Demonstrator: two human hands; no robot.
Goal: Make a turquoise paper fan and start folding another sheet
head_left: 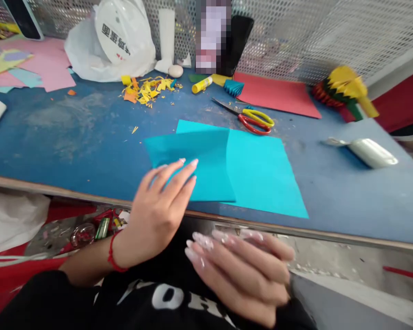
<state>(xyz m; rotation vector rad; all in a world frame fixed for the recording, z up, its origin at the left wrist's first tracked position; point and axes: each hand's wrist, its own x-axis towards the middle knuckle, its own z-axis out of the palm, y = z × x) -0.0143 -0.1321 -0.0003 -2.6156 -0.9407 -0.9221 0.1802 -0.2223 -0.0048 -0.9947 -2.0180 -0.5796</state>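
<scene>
A turquoise paper sheet (258, 169) lies on the blue table (72, 137), its left part folded over into a darker flap (196, 160). My left hand (158, 211) rests on the near left corner of that flap, fingers stretched out flat. Closer to me, below the table edge, my right hand (241, 270) hovers with its fingers extended and close together, holding nothing. Both hands have long pale nails, and a red cord circles my left wrist.
Red and yellow scissors (254, 120) lie behind the sheet, with a yellow glue stick (202, 84), paper scraps (147, 89), a red sheet (278, 94) and a white plastic bag (113, 41) further back. A silver roll (371, 152) sits at right. Pink sheets (44, 68) lie far left.
</scene>
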